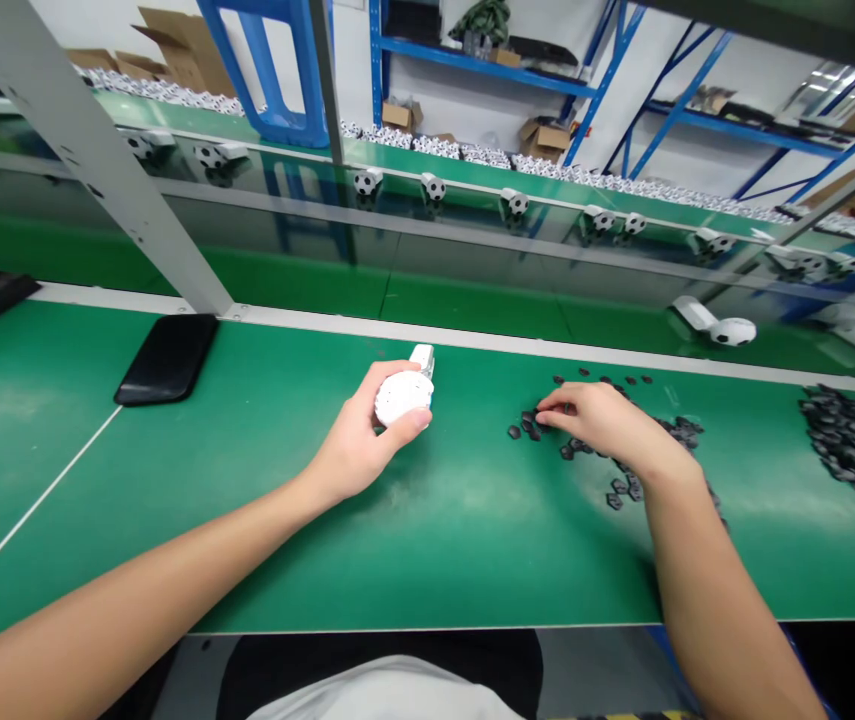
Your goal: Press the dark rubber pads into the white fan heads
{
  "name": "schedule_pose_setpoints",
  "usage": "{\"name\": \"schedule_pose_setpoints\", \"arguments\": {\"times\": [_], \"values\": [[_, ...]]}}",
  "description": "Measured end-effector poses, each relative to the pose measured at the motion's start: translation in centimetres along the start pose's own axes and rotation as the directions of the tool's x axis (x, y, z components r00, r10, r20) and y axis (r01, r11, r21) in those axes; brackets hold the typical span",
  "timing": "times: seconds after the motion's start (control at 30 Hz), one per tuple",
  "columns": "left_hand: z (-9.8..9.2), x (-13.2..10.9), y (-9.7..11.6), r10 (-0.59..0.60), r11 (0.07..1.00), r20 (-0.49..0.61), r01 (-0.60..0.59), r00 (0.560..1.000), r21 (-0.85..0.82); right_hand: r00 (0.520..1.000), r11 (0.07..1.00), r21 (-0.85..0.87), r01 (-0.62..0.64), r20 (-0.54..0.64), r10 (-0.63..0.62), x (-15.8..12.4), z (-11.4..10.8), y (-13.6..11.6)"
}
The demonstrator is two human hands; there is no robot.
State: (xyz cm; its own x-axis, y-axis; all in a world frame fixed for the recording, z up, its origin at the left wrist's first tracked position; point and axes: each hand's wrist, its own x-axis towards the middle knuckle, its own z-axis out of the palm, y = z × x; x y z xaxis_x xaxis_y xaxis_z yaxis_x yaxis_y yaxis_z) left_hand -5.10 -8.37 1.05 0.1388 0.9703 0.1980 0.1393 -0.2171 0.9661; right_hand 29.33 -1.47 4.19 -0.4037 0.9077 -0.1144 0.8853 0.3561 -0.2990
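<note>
My left hand (363,430) grips a white plastic ball part (401,398) above the green bench. A small white tab (422,358) sticks out at its far side. Thumb and fingers wrap round its edges, so its underside is hidden. To the right, my right hand (599,415) reaches down among small black pentagonal pieces (527,425). Its thumb and forefinger pinch at one of these at the left edge of the scatter. More black pieces (626,488) lie below and behind that hand, partly covered by the wrist.
A heap of black pieces (854,440) lies at the far right. A black phone-like slab (168,360) rests on the left. Behind a pale rail, football-patterned parts (731,331) sit on the green conveyor (457,310). A slanted metal post (119,190) rises at left.
</note>
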Motion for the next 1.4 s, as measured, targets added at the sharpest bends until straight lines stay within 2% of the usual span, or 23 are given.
{"name": "schedule_pose_setpoints", "arguments": {"times": [0.1,0.2,0.27,0.3,0.37,0.43,0.47,0.57,0.67,0.73,0.83,0.93,1.03,1.23,1.33,1.4], "values": [[0.2,0.1,-0.8,-0.031,1.0,0.01,0.031,0.999,0.003,0.997,0.997,-0.03,-0.078,-0.007,0.077,0.1,0.3,-0.4],[0.5,0.0,-1.2,-0.039,0.999,0.044,0.04,0.998,-0.018,0.995,0.996,-0.032,-0.085,-0.053,0.083,0.1,0.4,-0.7],[0.7,0.0,-1.3,-0.039,0.999,0.081,0.04,0.996,-0.013,0.988,0.994,0.06,-0.087,-0.124,0.094,0.1,0.5,-1.4],[0.8,-0.1,-1.3,-0.037,0.999,0.101,0.037,0.994,0.003,0.982,0.983,0.167,-0.083,-0.154,0.109,0.0,0.6,-2.1],[1.0,-0.3,-1.2,-0.018,0.998,0.13,0.011,0.991,0.061,0.982,0.883,0.467,-0.047,-0.139,0.125,-0.2,1.1,-3.9],[1.3,-0.5,-1.0,0.039,0.988,0.14,-0.059,0.989,0.145,0.996,0.689,0.724,-0.018,-0.047,0.075,-0.4,1.9,-6.2],[1.4,-0.6,-0.8,0.078,0.978,0.143,-0.104,0.987,0.183,0.999,0.601,0.799,-0.017,-0.005,0.036,-0.6,2.4,-7.4],[1.8,-0.9,-0.4,0.164,0.943,0.174,-0.206,0.971,0.262,0.999,0.457,0.89,-0.008,0.027,-0.034,-1.0,4.1,-10.2],[2.1,-1.2,-0.1,0.16,0.922,0.199,-0.218,0.967,0.32,0.999,0.401,0.915,0.035,-0.03,-0.02,-1.2,5.5,-11.5],[2.2,-1.4,0.0,0.155,0.91,0.199,-0.219,0.968,0.353,0.996,0.412,0.908,0.077,-0.085,0.002,-1.3,6.1,-11.9],[2.1,-1.5,0.1,0.153,0.902,0.214,-0.225,0.965,0.368,0.987,0.513,0.849,0.126,-0.16,0.023,-1.5,6.6,-12.1],[2.1,-1.5,0.2,0.108,0.906,0.232,-0.191,0.967,0.376,0.982,0.593,0.792,0.142,-0.188,0.017,-1.6,6.8,-12.2],[2.3,-1.5,0.2,0.066,0.912,0.234,-0.154,0.97,0.38,0.986,0.615,0.778,0.124,-0.164,0.008,-1.7,6.7,-12.2],[2.6,-1.6,0.5,0.057,0.916,0.227,-0.142,0.972,0.376,0.993,0.616,0.783,0.093,-0.118,0.001,-1.4,6.8,-11.9],[2.5,-1.3,0.7,0.055,0.924,0.247,-0.143,0.967,0.354,0.988,0.65,0.745,0.146,-0.145,-0.055,-1.1,6.8,-11.8],[2.2,-1.0,0.7,0.081,0.941,0.25,-0.156,0.965,0.3,0.974,0.682,0.696,0.227,-0.173,-0.148,-0.9,6.4,-11.5]]}}
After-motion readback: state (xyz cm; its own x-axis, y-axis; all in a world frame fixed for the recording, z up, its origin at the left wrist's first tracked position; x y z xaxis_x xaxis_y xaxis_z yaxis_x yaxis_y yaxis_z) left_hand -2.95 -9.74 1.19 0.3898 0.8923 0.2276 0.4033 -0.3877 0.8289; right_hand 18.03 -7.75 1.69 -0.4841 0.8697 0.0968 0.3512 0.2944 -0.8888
